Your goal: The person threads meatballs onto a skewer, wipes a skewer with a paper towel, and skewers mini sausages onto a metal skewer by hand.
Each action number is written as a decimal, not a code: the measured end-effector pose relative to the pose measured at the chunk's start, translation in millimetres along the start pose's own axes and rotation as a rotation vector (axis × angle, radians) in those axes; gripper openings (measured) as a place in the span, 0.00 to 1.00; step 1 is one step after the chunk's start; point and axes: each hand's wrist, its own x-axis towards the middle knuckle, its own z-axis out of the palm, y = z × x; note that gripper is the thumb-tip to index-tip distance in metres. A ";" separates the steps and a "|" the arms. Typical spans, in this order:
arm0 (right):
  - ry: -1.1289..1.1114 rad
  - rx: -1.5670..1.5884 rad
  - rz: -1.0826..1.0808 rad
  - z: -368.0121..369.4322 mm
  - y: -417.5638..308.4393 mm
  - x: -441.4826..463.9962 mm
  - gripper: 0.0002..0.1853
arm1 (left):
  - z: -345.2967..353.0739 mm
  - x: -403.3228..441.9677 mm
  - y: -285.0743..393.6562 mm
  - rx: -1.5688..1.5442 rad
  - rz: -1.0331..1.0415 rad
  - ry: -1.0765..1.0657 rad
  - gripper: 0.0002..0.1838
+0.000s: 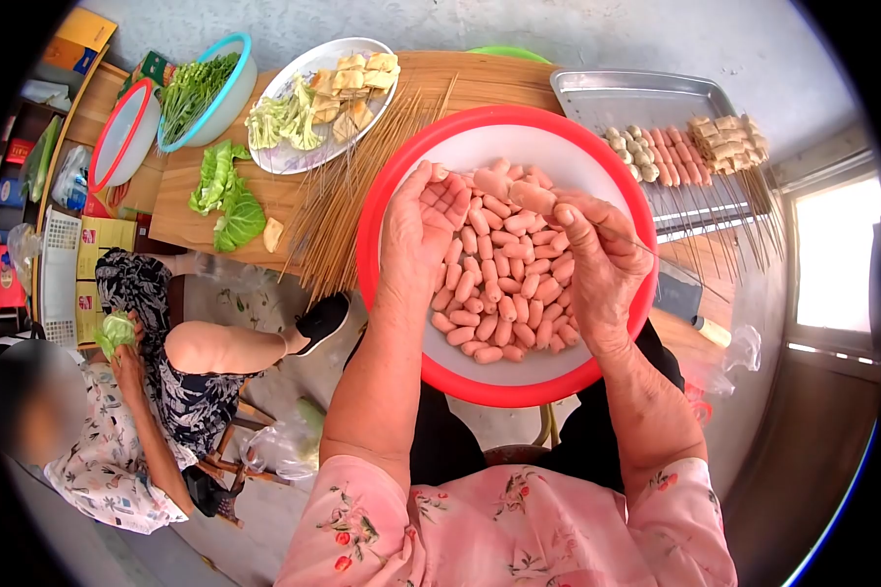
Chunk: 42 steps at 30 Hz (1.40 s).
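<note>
A red-rimmed white basin (597, 166) holds a heap of small pink sausages (504, 279). Over its far part, my right hand (602, 259) is closed on a thin skewer (628, 238), whose tail sticks out to the right past my fingers. Plump sausages (531, 197) are on the skewer's other end, pointing left. My left hand (429, 215) is above the basin's left side with its palm turned up and fingers curled. A small sausage (440, 173) appears pinched at its thumb and fingertip, apart from the skewered ones.
Bare skewers (362, 186) lie left of the basin. Beyond are an oval plate (264, 161) of food, lettuce (230, 201) and a basin of greens (201, 88). A metal tray (646, 86) carries filled skewers; a cleaver (677, 293) lies at right. Another person (117, 430) sits left, holding a green vegetable.
</note>
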 end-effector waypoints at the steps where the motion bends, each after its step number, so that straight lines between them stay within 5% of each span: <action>1: -0.008 -0.001 -0.015 0.4 -0.1 -0.3 0.05 | 0.5 -0.5 0.3 0.000 0.000 0.000 0.11; 32: -0.027 -0.007 -0.047 0.9 13.2 -1.0 0.06 | 7.0 -10.2 -2.9 0.077 0.013 0.066 0.06; 42: 0.038 0.065 0.109 0.2 17.3 -0.7 0.04 | 14.1 -21.5 -8.3 0.080 -0.039 -0.056 0.06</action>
